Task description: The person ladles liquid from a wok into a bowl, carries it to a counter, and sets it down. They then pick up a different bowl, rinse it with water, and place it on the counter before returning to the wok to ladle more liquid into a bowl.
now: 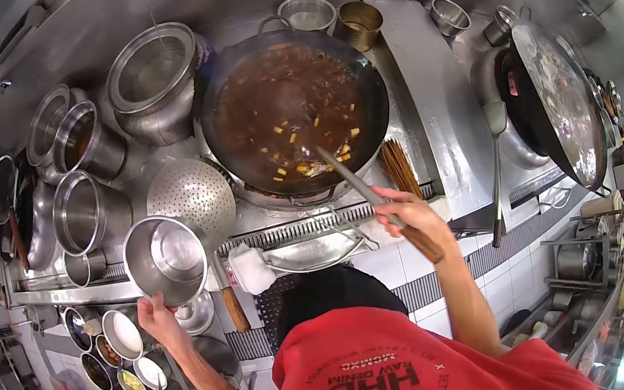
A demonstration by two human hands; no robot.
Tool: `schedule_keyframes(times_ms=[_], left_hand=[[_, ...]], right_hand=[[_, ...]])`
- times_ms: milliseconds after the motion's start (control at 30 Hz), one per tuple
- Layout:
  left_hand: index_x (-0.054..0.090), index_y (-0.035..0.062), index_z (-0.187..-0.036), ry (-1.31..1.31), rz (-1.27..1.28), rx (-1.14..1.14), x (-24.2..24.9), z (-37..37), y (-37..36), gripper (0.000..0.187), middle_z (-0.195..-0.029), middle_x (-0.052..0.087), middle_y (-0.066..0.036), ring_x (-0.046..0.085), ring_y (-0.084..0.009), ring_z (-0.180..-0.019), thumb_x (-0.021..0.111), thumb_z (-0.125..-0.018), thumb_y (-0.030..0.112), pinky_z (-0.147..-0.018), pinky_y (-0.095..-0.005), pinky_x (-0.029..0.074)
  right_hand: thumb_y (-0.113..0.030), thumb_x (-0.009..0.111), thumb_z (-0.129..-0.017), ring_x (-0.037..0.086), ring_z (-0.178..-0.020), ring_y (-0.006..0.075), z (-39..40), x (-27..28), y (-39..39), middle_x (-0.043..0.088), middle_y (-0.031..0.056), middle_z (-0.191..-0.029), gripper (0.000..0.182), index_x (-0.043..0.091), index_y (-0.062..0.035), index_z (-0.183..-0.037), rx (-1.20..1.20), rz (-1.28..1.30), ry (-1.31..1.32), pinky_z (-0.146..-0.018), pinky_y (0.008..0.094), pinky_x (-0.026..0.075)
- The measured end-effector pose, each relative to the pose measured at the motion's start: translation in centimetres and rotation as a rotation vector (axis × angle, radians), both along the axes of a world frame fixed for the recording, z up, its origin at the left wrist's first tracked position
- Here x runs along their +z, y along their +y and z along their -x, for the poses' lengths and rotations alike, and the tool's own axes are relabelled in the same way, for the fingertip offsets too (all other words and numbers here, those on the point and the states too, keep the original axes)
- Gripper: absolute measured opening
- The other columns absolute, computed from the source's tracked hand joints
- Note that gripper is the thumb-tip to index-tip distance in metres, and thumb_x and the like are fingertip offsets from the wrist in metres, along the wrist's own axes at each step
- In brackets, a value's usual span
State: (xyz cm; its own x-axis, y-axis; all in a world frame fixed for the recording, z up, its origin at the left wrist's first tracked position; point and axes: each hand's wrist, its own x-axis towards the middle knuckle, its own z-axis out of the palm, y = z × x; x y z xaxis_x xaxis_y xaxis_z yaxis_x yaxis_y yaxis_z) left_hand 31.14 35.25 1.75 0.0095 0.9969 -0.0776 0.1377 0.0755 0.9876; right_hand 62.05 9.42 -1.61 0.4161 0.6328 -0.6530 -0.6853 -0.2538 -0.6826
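Observation:
A large black wok (374,88) holds steaming brown liquid with pale yellow chunks near its front side. My right hand (414,214) is closed around the long handle of a ladle (353,182); its head is sunk in the liquid, hidden from sight. At the left, my left hand (160,320) grips the lower rim of a steel pot (142,262), whose inside looks bare. That pot partly overlaps a perforated strainer (191,195) with a wooden handle. A white cloth (251,268) lies beside the strainer's handle.
Several steel pots, among them a large one (162,113) under a thin water stream, stand left of the wok. A bamboo brush (399,169) sits on its right. Further right are a spatula (497,137) and a second wok (562,100). Seasoning bowls (123,333) line the lower left.

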Motion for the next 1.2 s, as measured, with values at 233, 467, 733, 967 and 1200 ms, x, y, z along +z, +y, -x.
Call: schedule_keyframes(times_ms=[233, 467, 733, 967, 1200], left_hand=[[0.038, 0.0082, -0.062, 0.021, 0.035, -0.008, 0.2, -0.1, 0.4, 0.023, -0.057, 0.045, 0.002, 0.038, -0.0056, -0.046, 0.054, -0.079, 0.007, -0.042, -0.0202, 0.033], [0.037, 0.0096, -0.061, 0.018, 0.012, -0.118, -0.7, -2.8, 2.2, 0.025, -0.055, 0.042, 0.002, 0.039, -0.0056, -0.047, 0.056, -0.076, 0.007, -0.042, -0.0208, 0.033], [0.045, 0.0039, -0.063, 0.024, 0.010, -0.247, -2.6, -7.5, 4.0, 0.018, -0.055, 0.044, 0.000, 0.042, -0.0087, -0.047, 0.057, -0.075, 0.009, -0.042, -0.0225, 0.037], [0.046, 0.0026, -0.062, 0.069, 0.091, -0.392, -2.6, -10.3, 4.5, 0.017, -0.055, 0.047, -0.004, 0.045, -0.0100, -0.046, 0.057, -0.073, 0.008, -0.043, -0.0229, 0.037], [0.048, 0.0009, -0.073, 0.060, 0.121, -0.429, -4.6, -11.4, 5.0, 0.010, -0.060, 0.048, -0.004, 0.048, -0.0111, -0.048, 0.057, -0.074, 0.005, -0.045, -0.0224, 0.041]], right_hand=[[-0.005, 0.056, -0.077, 0.046, -0.042, 0.0093, 0.4, -0.7, 3.8, 0.051, 0.0025, -0.058, 0.062, 0.029, -0.0012, -0.133, 0.090, 0.150, -0.310, -0.037, 0.0231, 0.037], [-0.004, 0.054, -0.070, 0.061, -0.062, 0.0268, 0.7, 0.9, 1.1, 0.062, 0.0203, -0.074, 0.059, 0.038, 0.0063, -0.125, 0.374, 0.388, -1.069, -0.057, 0.0357, 0.049], [-0.010, 0.054, -0.070, 0.060, -0.059, 0.0230, 0.6, -1.3, 4.3, 0.060, 0.0181, -0.073, 0.048, 0.046, 0.0077, -0.115, 0.270, 0.382, -0.941, -0.056, 0.0330, 0.048], [-0.003, 0.059, -0.074, 0.043, -0.043, 0.0092, 3.9, 0.5, 4.4, 0.048, 0.0013, -0.059, 0.037, 0.048, 0.0031, -0.109, -0.230, -0.084, 0.053, -0.039, 0.0233, 0.032], [-0.003, 0.056, -0.077, 0.041, -0.041, 0.0090, 5.1, 6.9, 3.8, 0.049, 0.0065, -0.061, 0.018, 0.047, 0.0041, -0.091, -0.273, -0.047, -0.057, -0.036, 0.0213, 0.029]])
